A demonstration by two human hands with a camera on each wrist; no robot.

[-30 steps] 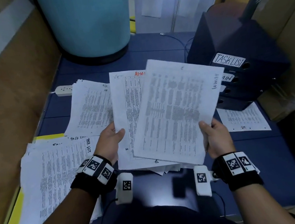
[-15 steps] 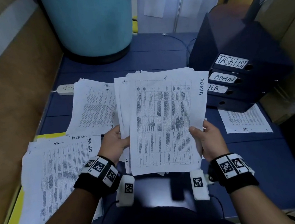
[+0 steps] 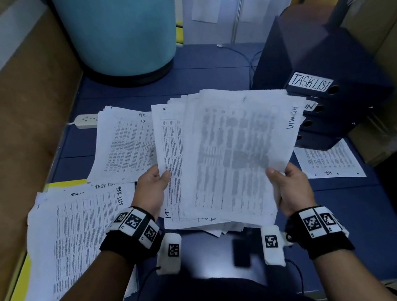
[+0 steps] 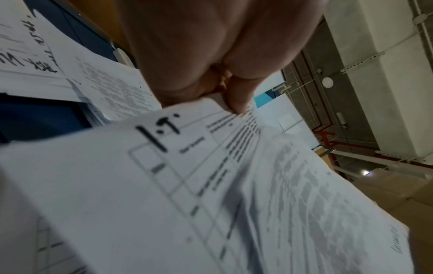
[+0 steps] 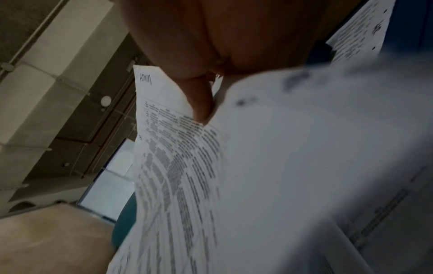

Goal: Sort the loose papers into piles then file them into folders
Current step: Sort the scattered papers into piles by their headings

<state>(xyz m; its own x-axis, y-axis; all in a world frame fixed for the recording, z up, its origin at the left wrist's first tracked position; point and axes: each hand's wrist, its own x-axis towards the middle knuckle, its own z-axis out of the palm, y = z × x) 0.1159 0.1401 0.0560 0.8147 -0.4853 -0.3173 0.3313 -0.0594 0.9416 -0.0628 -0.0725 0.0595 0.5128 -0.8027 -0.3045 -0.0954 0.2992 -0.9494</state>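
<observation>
The left hand (image 3: pixel 152 189) pinches the left edge of a thick stack of loose papers (image 3: pixel 176 158), thumb on top; the sheet under the thumb reads "I.T" at its near corner. The right hand (image 3: pixel 291 189) grips a single sheet marked "Admin" (image 3: pixel 238 155) by its right near corner, thumb on its face; this sheet lies tilted across the stack and looks blurred. Both are held above the dark blue floor mat (image 3: pixel 351 219).

On the mat, a pile headed "Task list" (image 3: pixel 78 240) lies at the near left over a yellow folder (image 3: pixel 66 184). A pile marked "HR" (image 3: pixel 127 146) lies beyond it, with a white power strip (image 3: pixel 86 120) at its far left corner. At the far right stand dark blue binders (image 3: pixel 331 99), stacked, the top one labelled "TASKLIST". A lone printed sheet (image 3: pixel 329 161) lies flat on the mat just in front of them.

A large teal drum (image 3: pixel 117 27) stands at the mat's far edge. Brown cardboard (image 3: pixel 13 118) lines the left side, more boxes rise on the right. Pale panels (image 3: pixel 237 3) stand behind. The wrist views show a concrete ceiling with conduits and a round lamp (image 4: pixel 327 82).
</observation>
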